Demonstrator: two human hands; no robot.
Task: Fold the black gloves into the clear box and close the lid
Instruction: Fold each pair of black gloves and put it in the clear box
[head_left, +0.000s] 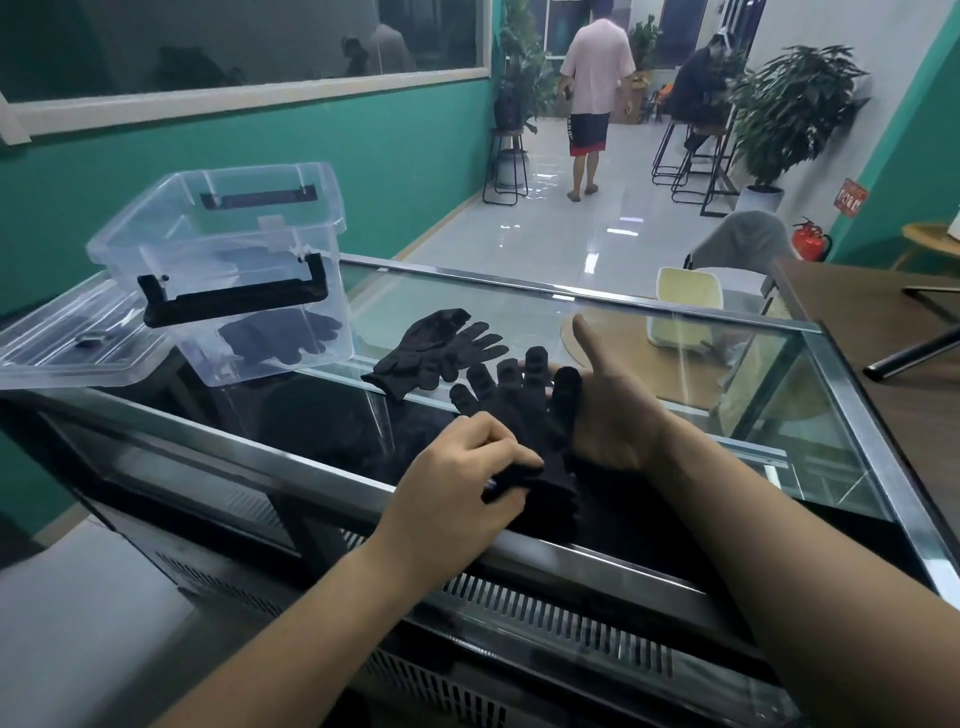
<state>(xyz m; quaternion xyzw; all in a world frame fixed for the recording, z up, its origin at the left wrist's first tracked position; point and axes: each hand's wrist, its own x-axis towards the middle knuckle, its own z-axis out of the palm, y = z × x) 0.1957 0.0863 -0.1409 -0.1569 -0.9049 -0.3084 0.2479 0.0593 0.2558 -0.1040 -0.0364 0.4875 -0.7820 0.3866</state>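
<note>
I see left grip (460, 467) curled, pinching cuff of black glove (511, 410) | right grip (610, 415) flat, thumb up, under its fingers | second glove (436, 353) lies on glass surface (727, 374) near clear box (223, 249), lid (62, 353) off beside it

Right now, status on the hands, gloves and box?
Left hand pinches cuff of held glove; right hand, thumb up, supports its fingers. Second glove loose on glass counter. Clear box open, gloves inside, lid beside it. Nothing blocks the box.

No lettering is legible (the red wall sign (852, 199) is too blurred).
</note>
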